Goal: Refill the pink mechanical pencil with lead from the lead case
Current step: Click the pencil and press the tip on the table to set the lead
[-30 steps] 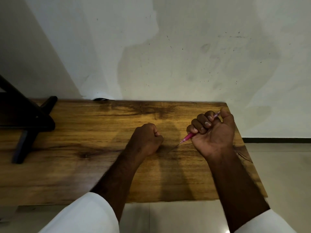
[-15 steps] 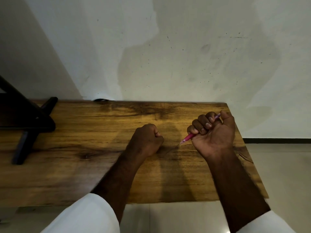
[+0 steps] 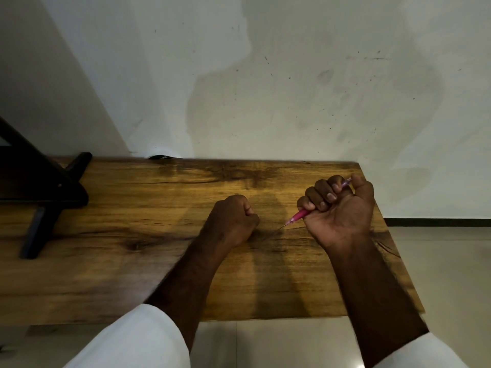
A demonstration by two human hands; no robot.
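Holds the pink mechanical pencil [image 3: 301, 215] in the right grip [image 3: 342, 211], right of centre in the frame, all four fingers [image 3: 318, 192] curled tight round the barrel and the thumb raised beside its top end. Slants the pencil from upper right to lower left, pale top end poking out by the thumb, pointed tip clear of the fist at its lower left, just over the tabletop [image 3: 132, 261]. Shows a thin dark line running on from the tip toward the lower left along the wood; lead or grain, cannot tell. Rests the left grip [image 3: 231, 219] at the centre of the frame, knuckles up, curled into a closed fist on the wood, near the pencil tip but apart from it. Cannot tell whether anything lies inside that fist. Wears white sleeves [image 3: 138, 341] at the bottom edge. Has a black stand [image 3: 39, 187] on the tabletop at the left edge, well apart from both grips, a pale scuffed wall [image 3: 265, 88] across the top half, and pale floor tiles [image 3: 438, 261] at the lower right.
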